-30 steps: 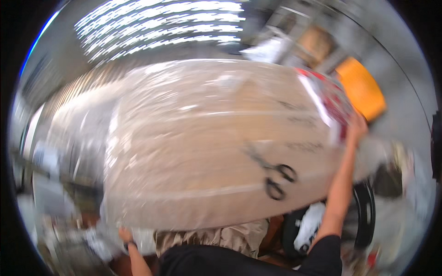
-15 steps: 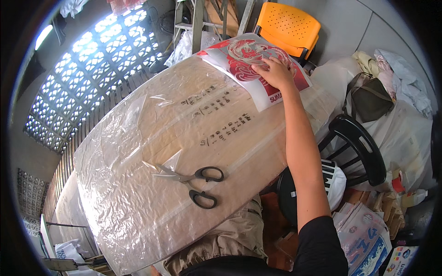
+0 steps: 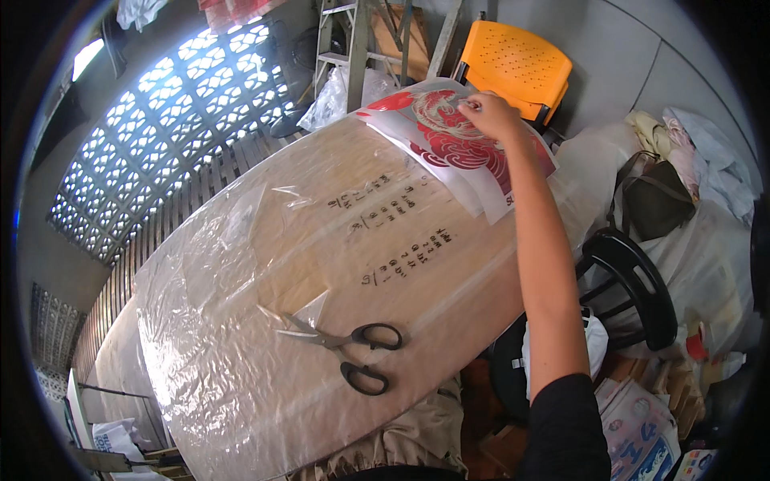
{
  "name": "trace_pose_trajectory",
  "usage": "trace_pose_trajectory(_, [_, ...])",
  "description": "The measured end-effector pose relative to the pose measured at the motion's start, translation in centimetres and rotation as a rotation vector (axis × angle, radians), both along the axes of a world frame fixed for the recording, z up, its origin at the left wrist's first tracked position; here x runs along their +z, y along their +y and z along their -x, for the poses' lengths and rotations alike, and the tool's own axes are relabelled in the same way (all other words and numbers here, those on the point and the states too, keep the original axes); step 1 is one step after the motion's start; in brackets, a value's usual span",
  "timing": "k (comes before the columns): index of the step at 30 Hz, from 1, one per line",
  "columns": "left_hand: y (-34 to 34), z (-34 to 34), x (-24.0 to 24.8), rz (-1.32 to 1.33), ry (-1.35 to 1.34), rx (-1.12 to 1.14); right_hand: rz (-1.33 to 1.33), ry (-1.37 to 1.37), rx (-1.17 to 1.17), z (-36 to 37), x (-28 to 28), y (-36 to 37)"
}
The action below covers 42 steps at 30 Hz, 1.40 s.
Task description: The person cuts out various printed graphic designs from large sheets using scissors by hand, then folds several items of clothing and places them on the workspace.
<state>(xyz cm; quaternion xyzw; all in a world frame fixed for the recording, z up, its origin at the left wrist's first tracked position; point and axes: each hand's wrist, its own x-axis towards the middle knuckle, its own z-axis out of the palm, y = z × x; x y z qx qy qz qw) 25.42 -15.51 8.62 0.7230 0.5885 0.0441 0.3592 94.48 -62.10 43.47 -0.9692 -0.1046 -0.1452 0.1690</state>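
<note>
i am watching one bare arm reach up across the right side of the table, out of a black sleeve (image 3: 565, 429). the person's right hand (image 3: 491, 118) is at the far end, over the red and white printed sheets (image 3: 461, 156). its thumb and fingertips are drawn in close together, leaving hardly any gap; from here i can't tell whether they pinch the top sheet or only rest against it. the left hand is out of sight, so i can't tell what its grip is doing.

the sheets lie at the table's far right end, at least two layers, their near edges slightly out of line with each other. the table (image 3: 224, 409) is pale brown and wrapped in clear, wrinkled plastic, with rows of black handwriting (image 3: 405, 260) across its middle. nearer the person, well apart from the hand, the scissors (image 3: 330, 340) lie flat, black handles spread, blades pointing left.

an orange chair (image 3: 517, 68) stands just beyond the sheets, with a stepladder (image 3: 357, 60) to its left. on the right i see a black stool (image 3: 642, 293) near the forearm, and a dark bag (image 3: 654, 200) behind it. light comes through a pierced block wall (image 3: 176, 132) on the left.
</note>
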Motion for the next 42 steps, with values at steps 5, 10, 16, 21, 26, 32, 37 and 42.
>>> trace_pose_trajectory(5, [0.7,-2.0,-0.2,0.003,0.03,-0.025,0.145,0.136,-0.151,-3.1,-1.3,1.5])
trace_pose_trajectory(10, [1.1,-1.4,0.4,-0.012,0.065,0.009,0.282,0.179,-0.164,0.9,-0.1,4.9])
trace_pose_trajectory(16, [1.5,-1.3,0.0,-0.026,0.06,-0.025,0.153,-0.12,-0.187,1.2,1.7,0.2])
trace_pose_trajectory(21, [3.4,5.2,-0.2,-0.084,0.044,0.043,-0.001,-0.29,0.065,7.3,1.5,0.2])
trace_pose_trajectory(26, [9.0,13.1,-4.4,-0.302,0.115,0.087,-0.295,-0.306,0.388,23.8,1.4,2.2])
trace_pose_trajectory(32, [14.9,17.3,-3.1,-0.617,0.058,0.172,0.046,0.016,0.912,29.2,-3.9,18.3])
trace_pose_trajectory(37, [16.4,16.4,-0.7,-0.469,-0.676,0.293,0.006,0.05,0.771,29.8,-6.3,15.4])
trace_pose_trajectory(42, [10.3,13.0,10.1,-0.583,-0.734,0.366,-0.279,-0.417,0.489,37.1,-5.1,15.2])
